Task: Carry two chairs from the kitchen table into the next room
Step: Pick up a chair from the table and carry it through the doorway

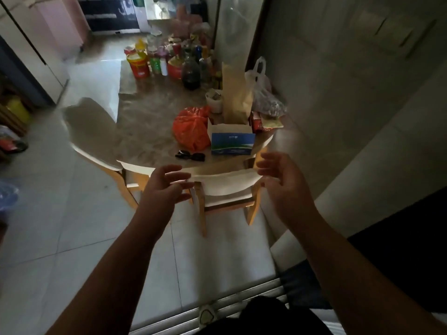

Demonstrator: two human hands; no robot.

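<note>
— fingers [174, 176] of your left hand [162, 187] are spread and curled, holding nothing; they sit at the left end of the near chair's backrest [225, 181], right at its edge, though whether they touch it is hard to tell.

— and your right hand [278, 175]?

— same story: your fingers there are wide apart and slightly bent, empty, hovering at the right end of that backrest. the white curved rail lies between your two hands.

— where is the chair itself?

— the near chair [227, 199] is just beyond and below your fingers, pushed in under the bench [150, 131], its pale wooden legs on the tiled floor [72, 226]. a second chair [94, 131] stands well to the left of your left fingers, also tucked against the bench's side, white seat facing up.

— what's on the bench past your fingers?

— just ahead of your left fingers lie dark sunglasses [190, 155]. ahead of your right fingers stands a blue and white box [232, 143], with an orange plastic bag [192, 128] beside it on the left. farther off are a tall brown paper bag [235, 93], a clear plastic bag [262, 93], and a cluster of bottles and jars [174, 61] at the far end.
</note>
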